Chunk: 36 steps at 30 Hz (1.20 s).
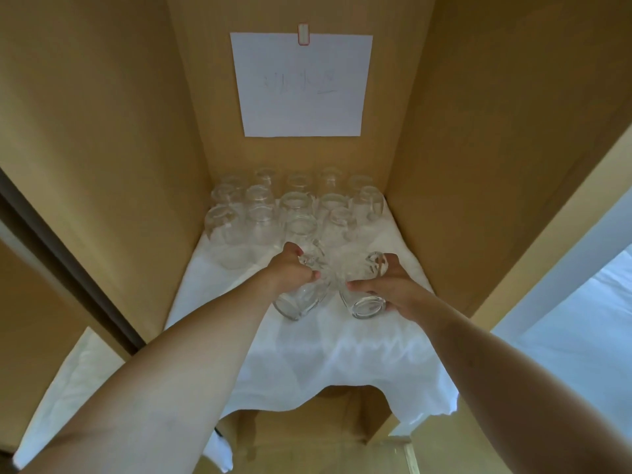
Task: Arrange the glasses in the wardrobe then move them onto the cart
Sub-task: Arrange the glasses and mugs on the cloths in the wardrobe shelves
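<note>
Several clear glasses (297, 203) stand upside down in rows at the back of a wooden wardrobe shelf covered by a white cloth (307, 354). In front of them my left hand (290, 268) grips a clear glass (301, 302), tilted with its thick base toward me. My right hand (386, 285) grips a second clear glass (364, 301), tilted the same way beside the first. The two held glasses are close together at their far ends, above the cloth. No cart is in view.
The wardrobe's side walls (119, 165) close in on both sides. A white sheet of paper (301, 85) hangs on the back wall. The cloth drapes over the shelf's front edge. A white surface (581, 336) lies at the lower right outside the wardrobe.
</note>
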### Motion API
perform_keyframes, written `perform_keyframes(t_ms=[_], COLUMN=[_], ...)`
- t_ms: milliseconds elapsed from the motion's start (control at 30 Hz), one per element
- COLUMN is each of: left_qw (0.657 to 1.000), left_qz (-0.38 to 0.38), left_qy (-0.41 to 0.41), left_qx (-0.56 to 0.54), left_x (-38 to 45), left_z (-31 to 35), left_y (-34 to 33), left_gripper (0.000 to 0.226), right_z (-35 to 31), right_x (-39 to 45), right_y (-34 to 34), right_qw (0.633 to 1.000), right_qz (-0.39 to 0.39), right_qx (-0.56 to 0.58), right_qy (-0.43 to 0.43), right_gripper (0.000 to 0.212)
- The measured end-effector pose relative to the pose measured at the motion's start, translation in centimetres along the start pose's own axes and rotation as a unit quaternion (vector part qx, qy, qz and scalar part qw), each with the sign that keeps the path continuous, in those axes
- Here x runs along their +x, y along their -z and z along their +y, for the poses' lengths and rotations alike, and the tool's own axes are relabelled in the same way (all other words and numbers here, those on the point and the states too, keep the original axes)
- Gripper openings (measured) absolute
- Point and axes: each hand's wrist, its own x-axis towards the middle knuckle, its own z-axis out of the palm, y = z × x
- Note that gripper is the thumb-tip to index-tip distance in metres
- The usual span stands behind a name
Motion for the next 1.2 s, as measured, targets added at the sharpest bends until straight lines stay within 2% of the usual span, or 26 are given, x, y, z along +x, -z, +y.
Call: perform_keyframes(t_ms=[67,167,233,333,400,500,533,567,667,700,767,800,833,900,967,1100,1200], left_qw=[1.0,1.0,1.0,0.999,0.999,0.999,0.999,0.999,0.999,0.999,0.999,0.999,0.999,1.0,0.999,0.999,0.999], left_qz=[-0.004,-0.009,-0.013,-0.014,-0.013,-0.019,-0.02,-0.02,-0.022,-0.023,-0.025,-0.025,-0.025,-0.025,-0.027,-0.027,-0.03], left_qy=[-0.009,-0.015,-0.015,-0.011,-0.006,-0.003,-0.004,-0.005,-0.001,0.0,0.002,0.002,0.002,0.001,0.001,-0.001,0.0], left_qx=[0.016,0.022,0.023,0.029,0.033,0.03,0.03,0.028,0.026,0.026,0.025,0.025,0.023,0.019,0.023,0.025,0.026], left_x=[0.1,0.0,0.0,0.1,0.2,0.3,0.3,0.3,0.3,0.4,0.4,0.4,0.4,0.2,0.0,-0.1,-0.1], left_z=[0.2,0.1,0.1,0.1,0.2,0.2,0.2,0.2,0.3,0.3,0.4,0.4,0.4,0.4,0.5,0.5,0.7], left_y=[0.2,0.4,0.5,0.5,0.5,0.6,0.5,0.5,0.5,0.5,0.5,0.5,0.5,0.4,0.5,0.4,0.4], left_gripper=[0.066,0.064,0.062,0.062,0.062,0.062,0.062,0.062,0.061,0.061,0.062,0.063,0.064,0.067,0.069,0.07,0.07], right_z=[-0.6,-2.6,-4.4,-7.0,-8.0,-7.8,-7.5,-7.1,-6.5,-6.6,-7.1,-7.2,-7.2,-7.1,-7.0,-7.3,-8.0], right_x=[0.0,0.0,0.5,0.8,0.8,0.8,0.8,0.9,1.5,1.6,1.7,1.6,1.6,1.6,1.4,1.9,2.1], right_y=[0.4,1.2,2.0,3.0,3.0,2.3,2.0,1.8,1.8,2.1,2.8,3.0,3.0,2.8,2.5,2.9,3.4], right_qw=[0.998,0.984,0.954,0.897,0.838,0.701,0.676,0.668,0.7,0.725,0.802,0.836,0.853,0.826,0.805,0.87,0.859], right_qz=[-0.001,0.046,0.039,-0.015,-0.047,-0.068,-0.071,-0.074,-0.086,-0.094,-0.109,-0.092,-0.051,0.048,0.075,0.075,0.065], right_qx=[-0.047,-0.17,-0.297,-0.442,-0.544,-0.709,-0.732,-0.738,-0.704,-0.678,-0.585,-0.538,-0.516,-0.561,-0.589,-0.486,-0.507], right_qy=[0.032,-0.005,-0.009,0.005,0.005,0.034,0.049,0.061,0.083,0.075,0.052,0.051,0.055,0.037,-0.005,-0.02,0.019], right_gripper=[0.065,0.084,0.09,0.09,0.094,0.093,0.092,0.091,0.097,0.099,0.1,0.096,0.09,0.087,0.081,0.044,0.043])
